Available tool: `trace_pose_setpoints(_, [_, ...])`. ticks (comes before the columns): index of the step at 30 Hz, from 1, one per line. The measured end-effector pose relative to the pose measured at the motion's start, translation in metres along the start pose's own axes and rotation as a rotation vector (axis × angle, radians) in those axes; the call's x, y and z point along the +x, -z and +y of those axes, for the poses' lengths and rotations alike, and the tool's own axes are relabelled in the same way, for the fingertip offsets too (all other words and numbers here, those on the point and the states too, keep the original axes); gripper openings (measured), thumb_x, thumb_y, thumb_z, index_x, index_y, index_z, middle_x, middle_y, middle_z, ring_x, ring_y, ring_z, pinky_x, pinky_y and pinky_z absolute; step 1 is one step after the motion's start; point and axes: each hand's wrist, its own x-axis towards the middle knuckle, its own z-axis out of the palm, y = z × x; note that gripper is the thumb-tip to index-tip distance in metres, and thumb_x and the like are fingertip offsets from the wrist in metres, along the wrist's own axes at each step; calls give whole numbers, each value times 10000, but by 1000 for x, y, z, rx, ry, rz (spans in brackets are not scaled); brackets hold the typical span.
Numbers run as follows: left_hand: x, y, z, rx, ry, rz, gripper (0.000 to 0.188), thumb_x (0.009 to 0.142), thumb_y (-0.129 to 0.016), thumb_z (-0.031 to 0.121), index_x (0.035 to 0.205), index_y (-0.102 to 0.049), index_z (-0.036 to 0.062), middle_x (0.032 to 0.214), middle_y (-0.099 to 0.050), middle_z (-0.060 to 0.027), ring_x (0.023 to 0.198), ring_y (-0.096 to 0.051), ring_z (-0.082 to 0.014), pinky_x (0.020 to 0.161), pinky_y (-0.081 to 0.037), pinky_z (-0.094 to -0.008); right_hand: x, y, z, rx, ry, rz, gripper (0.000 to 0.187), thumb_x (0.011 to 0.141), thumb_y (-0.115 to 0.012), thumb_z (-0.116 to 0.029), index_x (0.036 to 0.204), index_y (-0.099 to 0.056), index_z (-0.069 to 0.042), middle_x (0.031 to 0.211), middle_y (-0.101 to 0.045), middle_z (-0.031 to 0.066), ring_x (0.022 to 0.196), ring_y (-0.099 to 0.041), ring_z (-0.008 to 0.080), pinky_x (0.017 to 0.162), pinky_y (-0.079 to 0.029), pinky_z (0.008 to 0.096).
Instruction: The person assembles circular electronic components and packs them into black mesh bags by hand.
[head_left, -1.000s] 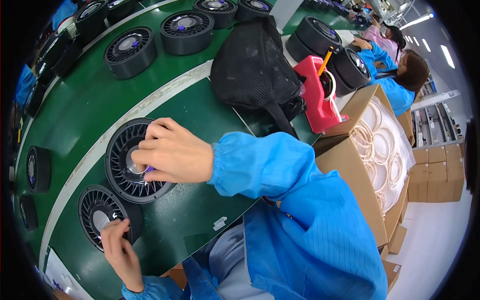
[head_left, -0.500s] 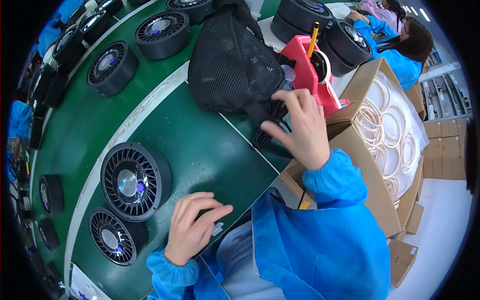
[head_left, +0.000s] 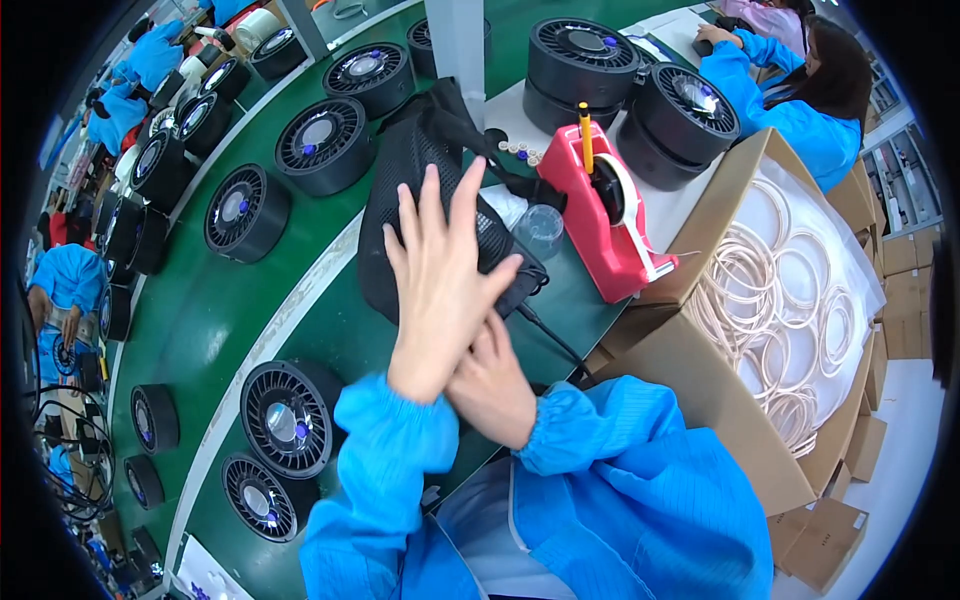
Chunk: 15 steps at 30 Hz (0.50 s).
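While left hand (head_left: 440,275) splays, right hand (head_left: 498,392) lies beneath.

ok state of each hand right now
Left hand: open, fingers spread over the black mesh bag.
Right hand: partly hidden behind the left; grip cannot be told.

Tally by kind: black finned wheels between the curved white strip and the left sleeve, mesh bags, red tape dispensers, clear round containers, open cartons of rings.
Black finned wheels: 2
Black mesh bag: 1
Red tape dispenser: 1
Clear round container: 1
Open carton of rings: 1
Total: 6
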Motion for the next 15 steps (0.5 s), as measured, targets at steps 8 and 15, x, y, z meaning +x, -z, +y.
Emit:
trace_pose_setpoints(8, [25, -11, -46, -296, 110, -63, 501, 792, -613, 46, 1241, -399, 107, 1046, -560, -128, 1008, -551, -266, 785, -446, -384, -7, 26, 24, 434, 207, -191, 349, 758, -604, -288, 1036, -585, -77, 1106, -522, 77, 1163, -440, 222, 1063, -171, 572])
trace_pose_setpoints(15, [-13, -22, -81, -962, 385, 207, 328, 885, -529, 45, 1190, -416, 84, 946, -552, -46, 892, -547, -122, 705, -438, -284, -13, 29, 73, 720, 157, 97, 163, 812, -589, -139, 963, -564, -83, 942, -534, 71, 898, -538, 243, 906, -370, 415])
